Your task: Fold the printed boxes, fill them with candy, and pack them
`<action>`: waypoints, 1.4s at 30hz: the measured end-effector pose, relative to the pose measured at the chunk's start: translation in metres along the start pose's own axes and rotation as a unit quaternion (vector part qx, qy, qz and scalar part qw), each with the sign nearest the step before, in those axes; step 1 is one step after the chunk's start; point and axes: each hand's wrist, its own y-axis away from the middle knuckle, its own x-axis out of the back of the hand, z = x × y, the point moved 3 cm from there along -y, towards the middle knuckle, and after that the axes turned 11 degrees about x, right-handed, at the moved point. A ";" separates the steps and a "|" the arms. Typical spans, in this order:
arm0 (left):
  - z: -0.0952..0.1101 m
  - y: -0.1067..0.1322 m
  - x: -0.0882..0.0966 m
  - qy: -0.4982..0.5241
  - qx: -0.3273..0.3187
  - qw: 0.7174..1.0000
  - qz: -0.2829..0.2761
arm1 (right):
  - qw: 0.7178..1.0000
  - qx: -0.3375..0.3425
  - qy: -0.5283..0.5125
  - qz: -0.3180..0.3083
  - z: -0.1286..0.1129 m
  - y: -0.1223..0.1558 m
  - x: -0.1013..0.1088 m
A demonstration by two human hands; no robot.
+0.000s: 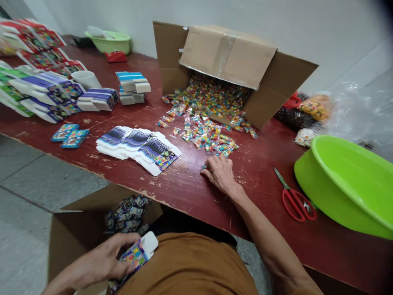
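Observation:
My left hand (106, 258) is closed around a small purple printed candy box (135, 256), whose white end flap stands up near my body. My right hand (219, 172) rests on the red table with its fingers curled. At its fingertips a bit of a small wrapped candy packet (204, 166) shows; the rest is hidden. Just beyond those fingers lies a loose spread of candy packets (211, 137), colourful in clear wrappers. They spill from a big cardboard carton (227, 53) tipped on its side. Left of my right hand, flattened purple boxes (138, 145) lie in an overlapping row.
Below the table edge, an open carton (70, 233) holds several filled boxes (129, 213). Red-handled scissors (296, 203) and a green basin (340, 192) are at right. Stacked boxes (52, 90), a white cup (85, 79) and two blue packs (70, 136) stand left.

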 end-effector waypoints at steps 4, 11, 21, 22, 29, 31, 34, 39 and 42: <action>0.035 -0.001 -0.019 0.069 -0.029 0.997 -0.014 | 0.981 0.039 -0.166 0.097 -0.029 0.001 0.006; 0.084 -0.018 -0.056 0.078 -0.127 0.989 0.010 | 0.846 0.155 -0.511 0.017 -0.101 0.002 0.020; 0.096 -0.014 -0.064 0.075 -0.156 0.984 0.037 | 0.836 0.081 -0.543 0.024 -0.095 0.000 0.011; 0.098 -0.012 -0.065 0.083 -0.160 0.983 0.040 | 0.835 0.065 -0.545 0.038 -0.094 0.000 0.012; 0.105 -0.007 -0.074 0.108 -0.184 0.977 0.004 | 0.890 0.166 -0.405 0.127 -0.105 0.002 0.022; 0.105 -0.007 -0.076 0.123 -0.182 0.976 0.000 | 0.900 0.150 -0.379 0.155 -0.104 0.002 0.023; 0.105 -0.008 -0.078 0.150 -0.180 0.972 0.001 | 0.906 0.114 -0.373 0.164 -0.102 0.003 0.022; 0.109 -0.007 -0.076 0.241 -0.180 0.954 0.000 | 0.886 0.124 -0.438 0.083 -0.104 0.008 0.018; 0.113 -0.006 -0.074 0.313 -0.136 0.940 -0.018 | 0.795 0.004 -0.599 0.094 -0.097 0.007 0.011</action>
